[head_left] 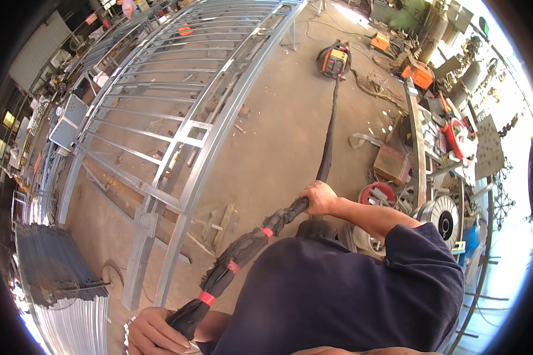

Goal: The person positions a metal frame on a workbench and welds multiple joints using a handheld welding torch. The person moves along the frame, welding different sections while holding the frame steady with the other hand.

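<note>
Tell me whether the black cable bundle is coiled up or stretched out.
Stretched out. The cable bundle runs from the left hand through the right hand, then on across the floor to the orange machine.

The cable bundle (243, 251) ran between the fingers of both hands, the gate frame (177, 112) lying left of them.

my right hand (317, 198) is reaching out ahead of me, arm stretched forward from a dark blue short sleeve, forearm bare, fingers curling down and closing in a fist, knuckles facing up. my left hand (154, 332) is sitting low and close to my body, well behind the right one, palm turning inward, fingers wrapping round in a grip with the thumb lying along the top. both wrists are staying fairly straight.
</note>
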Demonstrator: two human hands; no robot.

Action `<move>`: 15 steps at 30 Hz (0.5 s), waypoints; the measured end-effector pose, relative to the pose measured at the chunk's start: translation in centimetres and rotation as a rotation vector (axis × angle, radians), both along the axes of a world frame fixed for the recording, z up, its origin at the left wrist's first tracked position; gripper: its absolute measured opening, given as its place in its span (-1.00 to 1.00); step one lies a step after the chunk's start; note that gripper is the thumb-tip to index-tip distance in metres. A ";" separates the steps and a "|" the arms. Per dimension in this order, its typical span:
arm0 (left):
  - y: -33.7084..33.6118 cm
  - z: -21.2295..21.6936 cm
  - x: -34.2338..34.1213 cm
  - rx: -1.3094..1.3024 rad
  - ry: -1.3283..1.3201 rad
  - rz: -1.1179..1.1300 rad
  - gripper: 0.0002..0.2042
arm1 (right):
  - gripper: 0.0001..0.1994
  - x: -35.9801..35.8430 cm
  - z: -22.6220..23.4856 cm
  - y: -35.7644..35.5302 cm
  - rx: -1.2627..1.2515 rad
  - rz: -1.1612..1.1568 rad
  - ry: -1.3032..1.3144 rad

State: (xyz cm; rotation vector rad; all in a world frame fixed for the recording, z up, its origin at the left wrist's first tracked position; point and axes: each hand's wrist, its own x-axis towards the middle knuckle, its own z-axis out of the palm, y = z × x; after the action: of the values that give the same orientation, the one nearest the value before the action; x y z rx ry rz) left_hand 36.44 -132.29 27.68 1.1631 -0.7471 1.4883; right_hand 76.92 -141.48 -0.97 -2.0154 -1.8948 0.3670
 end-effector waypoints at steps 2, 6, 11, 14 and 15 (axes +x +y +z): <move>0.1 0.2 -1.4 -0.036 -0.079 -0.042 -0.85 | -0.79 -2.0 0.5 -1.4 -0.039 0.018 0.006; 2.4 -0.3 -6.6 0.142 -0.201 -0.335 -0.90 | -0.77 -5.2 2.7 -5.1 -0.142 0.096 0.006; 2.8 1.9 -8.0 0.087 -0.148 -0.215 -0.89 | -0.74 -9.8 7.7 -8.2 -0.123 0.102 0.122; 3.0 2.7 -9.2 0.056 -0.128 -0.142 -0.88 | -0.75 -12.1 9.0 -8.1 -0.040 0.132 0.199; 3.0 2.8 -9.5 0.044 -0.119 -0.118 -0.88 | -0.75 -12.6 9.3 -8.1 -0.065 0.157 0.213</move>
State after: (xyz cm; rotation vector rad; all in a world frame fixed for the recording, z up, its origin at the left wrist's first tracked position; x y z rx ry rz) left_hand 26.94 -129.33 30.45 1.0519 -0.9187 1.4581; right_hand 64.33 -149.55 8.32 -1.7897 -1.9326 0.6645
